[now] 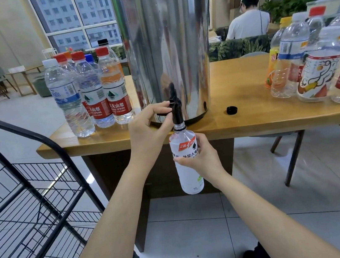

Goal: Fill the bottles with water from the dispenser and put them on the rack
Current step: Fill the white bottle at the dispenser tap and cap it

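The left hand (149, 127) reaches forward, arm extended, thumb and forefinger pinching the black tap lever (172, 103) of the steel water dispenser (164, 41). The right hand (199, 157) is wrapped around a white-labelled bottle (191, 181), held upright just below the wooden table (251, 116) edge with its open neck at the spout. Its black cap (231, 110) lies on the table right of the dispenser. The black wire rack (10, 127) stands at the left.

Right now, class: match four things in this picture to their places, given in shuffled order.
1 white bottle
2 black cap
3 left hand
4 wire rack

A on the floor, left of the table
B pinching the tap lever
C on the table, right of the dispenser
D beneath the spout, gripped by the right hand

Pairs: 1-D, 2-C, 3-B, 4-A
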`<action>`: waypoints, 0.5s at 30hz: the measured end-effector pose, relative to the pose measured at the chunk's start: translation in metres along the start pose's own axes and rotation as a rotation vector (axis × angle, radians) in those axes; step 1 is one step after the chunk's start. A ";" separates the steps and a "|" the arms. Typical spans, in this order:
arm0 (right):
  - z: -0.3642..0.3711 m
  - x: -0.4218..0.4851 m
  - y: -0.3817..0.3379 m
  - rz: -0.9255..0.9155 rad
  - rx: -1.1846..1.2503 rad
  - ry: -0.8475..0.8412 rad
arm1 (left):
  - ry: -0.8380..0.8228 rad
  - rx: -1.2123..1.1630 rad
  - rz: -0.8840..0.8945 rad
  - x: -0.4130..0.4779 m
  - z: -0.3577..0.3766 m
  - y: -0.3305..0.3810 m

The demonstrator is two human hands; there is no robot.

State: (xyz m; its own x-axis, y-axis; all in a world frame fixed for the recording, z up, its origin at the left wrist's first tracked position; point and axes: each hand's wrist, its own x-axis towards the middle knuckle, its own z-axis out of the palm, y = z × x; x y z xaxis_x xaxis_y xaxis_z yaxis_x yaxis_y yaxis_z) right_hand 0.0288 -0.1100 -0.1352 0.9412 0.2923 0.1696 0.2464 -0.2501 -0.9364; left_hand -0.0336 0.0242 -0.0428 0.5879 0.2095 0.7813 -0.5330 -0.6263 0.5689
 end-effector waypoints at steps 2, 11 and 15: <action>0.000 0.000 0.000 0.003 0.000 -0.004 | 0.005 -0.027 -0.031 0.000 0.000 0.000; 0.002 0.000 0.000 -0.022 -0.014 -0.023 | 0.084 0.242 0.232 -0.002 0.008 -0.009; 0.003 0.001 0.000 -0.025 -0.043 -0.020 | 0.102 0.339 0.294 -0.003 0.009 -0.013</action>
State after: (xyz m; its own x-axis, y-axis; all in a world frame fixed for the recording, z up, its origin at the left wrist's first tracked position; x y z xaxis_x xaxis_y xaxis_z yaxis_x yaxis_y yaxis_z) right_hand 0.0287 -0.1070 -0.1360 0.9299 0.3171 0.1865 0.2800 -0.2813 -0.9178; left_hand -0.0231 0.0249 -0.0549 0.3694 0.0489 0.9280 -0.4291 -0.8768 0.2170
